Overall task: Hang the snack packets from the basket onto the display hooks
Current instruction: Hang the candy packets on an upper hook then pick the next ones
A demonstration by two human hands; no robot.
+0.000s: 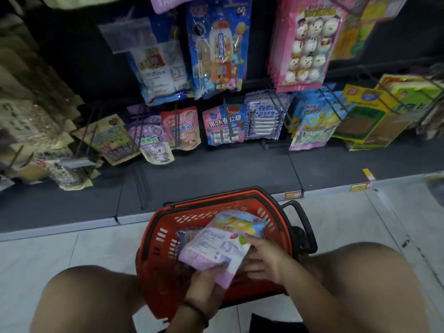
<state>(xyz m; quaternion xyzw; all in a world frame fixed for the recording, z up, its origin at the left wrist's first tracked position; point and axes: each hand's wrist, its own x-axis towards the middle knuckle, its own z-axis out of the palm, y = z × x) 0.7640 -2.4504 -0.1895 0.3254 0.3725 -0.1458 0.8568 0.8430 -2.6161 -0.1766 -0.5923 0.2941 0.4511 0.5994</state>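
**Here: lilac packet held in both hands over the basket**

So, in the head view, you have the lilac packet (216, 251) just above the open top of the red basket (156, 239), printed back face up. Its long axis runs from you towards the basket's far rim, slanting a little to the right, with the plain lilac end nearest you. Your left hand (206, 284) grips that near end, fingers curled round it. Your right hand (262, 258) holds the right edge, fingertips bent onto the film. A dark band (195, 308) circles the left wrist.

A second packet (240, 222) with a yellow and blue front shows just beyond the lilac one, over the basket's far half. You cannot tell whether either hand holds it too. Other packets (186, 237) lie in the basket beneath, mostly covered. Motion smears everything at the hands, so the small print is unreadable.

The basket is slotted moulded plastic with a black handle (301, 217) on its right side. Your bare knees (91, 299) flank it on pale floor tiles (72, 248). Beyond its far rim, thin dark wire display hooks (229, 121) carry glossy film pouches, among them a pink and blue pouch (213, 124). The pouches far to the basket's left are dim and blurred, and the topmost ones are cut off.
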